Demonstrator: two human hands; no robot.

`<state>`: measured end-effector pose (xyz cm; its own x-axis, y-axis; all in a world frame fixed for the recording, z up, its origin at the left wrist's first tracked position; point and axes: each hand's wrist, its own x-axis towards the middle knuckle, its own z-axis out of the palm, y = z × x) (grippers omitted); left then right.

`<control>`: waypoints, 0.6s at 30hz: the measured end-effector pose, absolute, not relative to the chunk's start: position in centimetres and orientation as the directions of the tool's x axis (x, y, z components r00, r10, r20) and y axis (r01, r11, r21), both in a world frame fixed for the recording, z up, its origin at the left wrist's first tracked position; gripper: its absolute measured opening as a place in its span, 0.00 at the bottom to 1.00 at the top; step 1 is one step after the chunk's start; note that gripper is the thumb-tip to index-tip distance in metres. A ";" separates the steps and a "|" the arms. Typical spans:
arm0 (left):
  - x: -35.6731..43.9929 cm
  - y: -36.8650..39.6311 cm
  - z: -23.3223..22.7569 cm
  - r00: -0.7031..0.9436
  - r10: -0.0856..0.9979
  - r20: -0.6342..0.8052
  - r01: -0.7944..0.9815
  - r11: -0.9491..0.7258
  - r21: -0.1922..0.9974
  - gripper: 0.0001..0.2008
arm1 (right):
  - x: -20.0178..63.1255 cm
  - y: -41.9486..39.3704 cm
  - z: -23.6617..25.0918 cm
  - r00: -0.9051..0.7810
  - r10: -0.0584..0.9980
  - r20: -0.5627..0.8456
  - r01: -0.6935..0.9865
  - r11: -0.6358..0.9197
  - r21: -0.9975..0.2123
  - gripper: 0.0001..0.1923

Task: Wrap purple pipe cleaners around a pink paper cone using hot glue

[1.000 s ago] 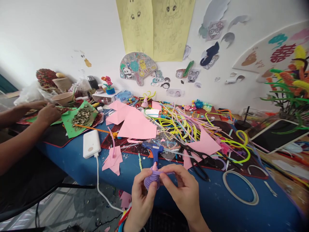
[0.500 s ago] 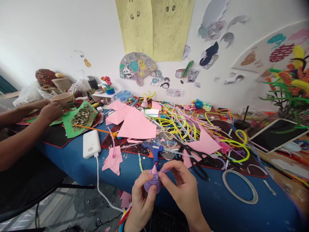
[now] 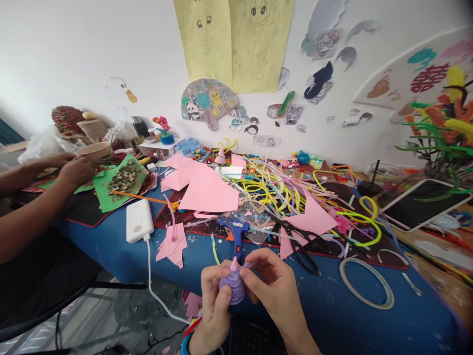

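Note:
A small pink paper cone (image 3: 234, 265), wound in rings of purple pipe cleaner (image 3: 233, 287), stands tip up between my hands. My left hand (image 3: 216, 296) grips its side with thumb and fingers. At the cone's upper right, my right hand (image 3: 271, 286) pinches the loose end of the pipe cleaner. Just beyond the cone a blue glue gun (image 3: 236, 234) lies on the table. Black-handled scissors (image 3: 301, 241) rest on pink paper to the right of it.
Pink paper sheets (image 3: 209, 190) and a heap of yellow and pink pipe cleaners (image 3: 281, 190) cover the table's back. A white power bank (image 3: 139, 220) with a cable lies left, a tape ring (image 3: 366, 283) right. Another person's hands (image 3: 76, 170) work at far left near green paper (image 3: 120, 180).
The cone has turned slightly, so more of its purple rings show below. My right hand has shifted a little left, still pinching the pipe cleaner's end.

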<state>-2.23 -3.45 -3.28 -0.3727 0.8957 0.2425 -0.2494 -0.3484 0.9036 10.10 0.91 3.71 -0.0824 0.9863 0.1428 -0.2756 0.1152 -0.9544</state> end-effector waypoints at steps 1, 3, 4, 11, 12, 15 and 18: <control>-2.0 -3.5 -3.1 -0.341 0.917 0.206 -0.303 -0.315 0.900 0.09 | 10.0 0.8 3.8 -0.048 0.985 0.167 -0.255 0.150 -0.955 0.06; -1.6 -3.4 -2.6 -0.264 0.947 0.185 -0.393 -0.281 0.876 0.10 | 9.8 0.5 4.0 0.036 0.968 0.247 -0.179 0.249 -0.952 0.04; -1.5 -3.4 -2.5 -0.242 0.951 0.193 -0.416 -0.281 0.865 0.11 | 9.7 0.4 4.1 0.067 0.954 0.291 -0.134 0.298 -0.945 0.05; -1.8 -3.0 -3.0 -0.304 0.919 0.252 -0.311 -0.346 0.885 0.13 | 9.2 0.0 3.7 0.122 0.837 0.534 -0.041 0.542 -0.840 0.10; -1.9 -3.0 -2.9 -0.287 0.921 0.263 -0.319 -0.350 0.881 0.11 | 9.2 -0.1 3.7 0.129 0.809 0.573 -0.031 0.581 -0.813 0.10; -1.8 -2.9 -2.1 -0.221 0.939 0.264 -0.370 -0.331 0.868 0.09 | 8.9 -0.1 3.6 0.136 0.729 0.671 -0.003 0.678 -0.735 0.13; -1.4 -2.8 -1.1 -0.240 0.939 0.245 -0.383 -0.324 0.865 0.10 | 8.6 -0.3 3.5 0.158 0.675 0.720 0.031 0.726 -0.687 0.15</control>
